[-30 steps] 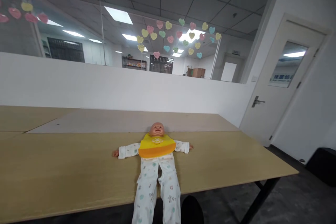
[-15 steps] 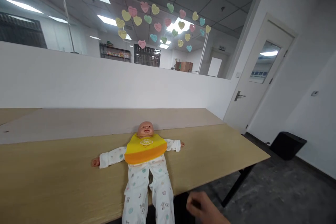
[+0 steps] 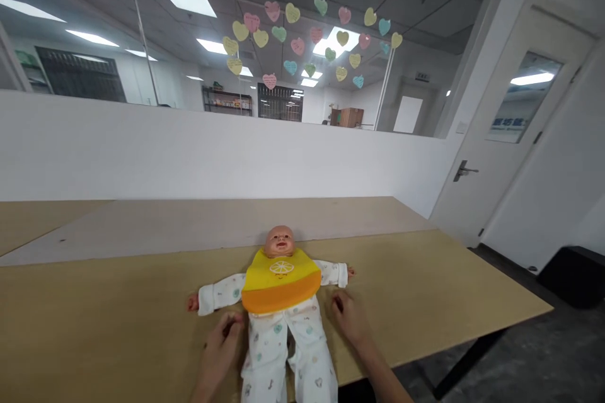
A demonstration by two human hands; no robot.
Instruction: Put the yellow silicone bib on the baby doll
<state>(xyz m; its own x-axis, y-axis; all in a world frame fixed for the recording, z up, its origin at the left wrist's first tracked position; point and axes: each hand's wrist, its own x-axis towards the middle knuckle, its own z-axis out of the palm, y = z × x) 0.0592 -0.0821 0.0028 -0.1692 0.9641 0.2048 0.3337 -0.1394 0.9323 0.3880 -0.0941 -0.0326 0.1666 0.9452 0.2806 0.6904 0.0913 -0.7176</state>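
Observation:
A baby doll (image 3: 280, 243) lies on its back on the wooden table, its arms spread out. It wears white patterned clothes (image 3: 268, 352) and a yellow bib (image 3: 278, 277) with an orange lower band and a white citrus-slice print. My left hand (image 3: 221, 349) is beside the doll's hip on the left, fingers curled and nothing visible in them. On the other side, my right hand (image 3: 350, 320) rests near the bib's right corner, below the doll's sleeve (image 3: 333, 273). Its fingers are curled in too, with no object seen in them.
The wooden table (image 3: 118, 315) has a pale strip (image 3: 189, 220) along its back, against a low white wall (image 3: 212, 157). Heart-shaped notes (image 3: 297, 45) stick to the glass above. A door (image 3: 515, 113) and a black box (image 3: 574, 277) are at the right.
My right hand has risen from below the table edge to beside the doll. My left hand has come into view on the left. The view has shifted left, and the doll lies as before.

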